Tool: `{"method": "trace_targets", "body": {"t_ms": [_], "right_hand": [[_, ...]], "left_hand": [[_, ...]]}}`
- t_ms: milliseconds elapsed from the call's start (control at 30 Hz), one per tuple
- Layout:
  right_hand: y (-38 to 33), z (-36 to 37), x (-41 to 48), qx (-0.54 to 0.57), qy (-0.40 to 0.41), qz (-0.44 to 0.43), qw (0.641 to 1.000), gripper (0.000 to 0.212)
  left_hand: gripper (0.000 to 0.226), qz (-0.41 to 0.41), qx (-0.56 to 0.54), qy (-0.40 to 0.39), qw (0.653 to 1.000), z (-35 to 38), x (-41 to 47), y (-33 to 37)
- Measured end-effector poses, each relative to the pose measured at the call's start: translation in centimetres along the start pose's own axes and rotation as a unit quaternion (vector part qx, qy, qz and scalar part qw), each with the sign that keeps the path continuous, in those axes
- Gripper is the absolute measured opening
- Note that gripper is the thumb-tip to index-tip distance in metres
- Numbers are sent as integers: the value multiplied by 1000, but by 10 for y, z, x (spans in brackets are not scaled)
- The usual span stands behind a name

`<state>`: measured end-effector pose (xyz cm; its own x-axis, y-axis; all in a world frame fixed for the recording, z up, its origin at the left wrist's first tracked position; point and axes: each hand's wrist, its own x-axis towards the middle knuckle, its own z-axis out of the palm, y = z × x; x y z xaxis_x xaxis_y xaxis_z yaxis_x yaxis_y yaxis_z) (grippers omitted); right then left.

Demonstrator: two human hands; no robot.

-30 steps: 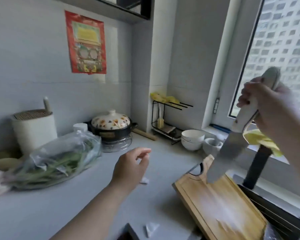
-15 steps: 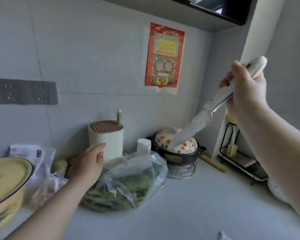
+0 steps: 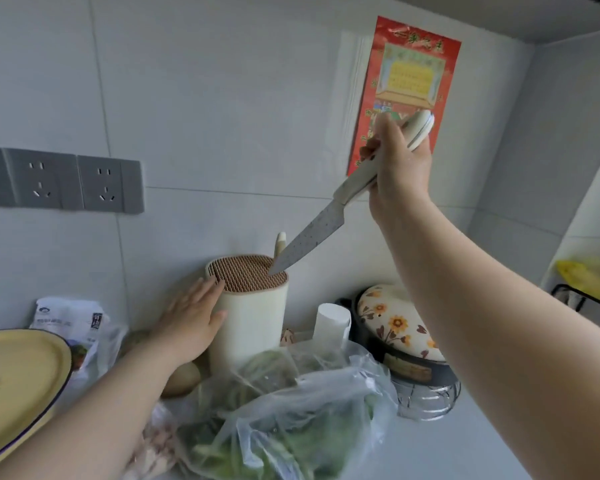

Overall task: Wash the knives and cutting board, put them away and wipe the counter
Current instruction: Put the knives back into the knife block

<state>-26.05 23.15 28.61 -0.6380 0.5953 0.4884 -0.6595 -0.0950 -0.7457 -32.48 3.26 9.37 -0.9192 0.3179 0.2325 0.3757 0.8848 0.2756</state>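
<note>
Tiled wall (image 3: 222, 98) behind knife (image 3: 340, 199), tip down-left

Landmark: clear bag of greens (image 3: 284, 420), directly before me.
Flowered pot (image 3: 395, 327): just right of bag, on wire stand (image 3: 426, 403).
White cylinder (image 3: 333, 322): behind bag.
Printed packet (image 3: 73, 327): behind bag, left; I cannot read it.
Yellow basin (image 3: 18, 382): well left of bag.
Sockets (image 3: 70, 183): wall, above-left.
Red poster (image 3: 409, 74): wall, above-right.

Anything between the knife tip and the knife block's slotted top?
Nothing visible. The knife in the right hand has its tip at the top of the knife block. The left hand rests on its side, below the rim. Another handle stands at the back rim, beside the blade.
</note>
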Motion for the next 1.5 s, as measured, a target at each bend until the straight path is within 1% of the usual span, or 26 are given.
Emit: {"method": "trace_targets", "body": {"t_ms": [100,133,200,233,300,367,533,633,767,900,1033,1133,1200,1267,1333,1367,1433,1500], "right_hand": [[25,14,19,-2,-14,-4,1000,24],[33,18,24,-6,-20,-7,1000,24],[48,23,34,-17,-36,-16,999,23],[55,24,37,-24,-44,-19,999,23],[66,26,41,-34,-59,-21,997,22],[73,28,43,-35,-75,-24,996,23],[79,31,41,-44,-134,-35,989,22],[86,42,42,-68,-183,-16,981,20],[109,53,34,-194,-242,22,951,19],[132,56,31,-295,-255,27,921,22],[148,53,36,-338,-249,33,907,25],[163,54,34,-378,-228,5,897,28],[170,54,35,-399,-205,-10,894,29],[177,52,37,-428,-196,8,882,30],[185,48,33,-468,-201,38,859,31],[189,46,30,-476,-206,49,853,30],[188,44,26,-464,-204,68,859,31],[177,43,26,-444,-201,108,866,43]], "left_hand": [[55,14,-28,8,999,14,16,-4],[62,16,-40,26,999,19,18,-6],[88,22,-69,83,994,24,22,-9],[92,24,-86,109,990,26,23,-11],[88,35,-108,148,982,29,27,-14],[80,47,-109,165,979,31,28,-16],[52,72,-66,200,975,37,28,-20],[43,76,-57,222,970,37,29,-18],[41,78,-53,221,971,38,30,-21],[42,91,-63,222,969,41,30,-23],[46,98,-87,226,965,44,30,-22],[68,68,-147,216,963,46,29,-22],[76,63,-158,209,963,47,28,-22],[80,60,-147,195,968,45,28,-22],[84,50,-141,170,974,43,27,-20],[86,45,-135,159,977,43,27,-20],[87,41,-121,139,982,42,27,-20],[78,36,-110,119,986,38,25,-18]]}}
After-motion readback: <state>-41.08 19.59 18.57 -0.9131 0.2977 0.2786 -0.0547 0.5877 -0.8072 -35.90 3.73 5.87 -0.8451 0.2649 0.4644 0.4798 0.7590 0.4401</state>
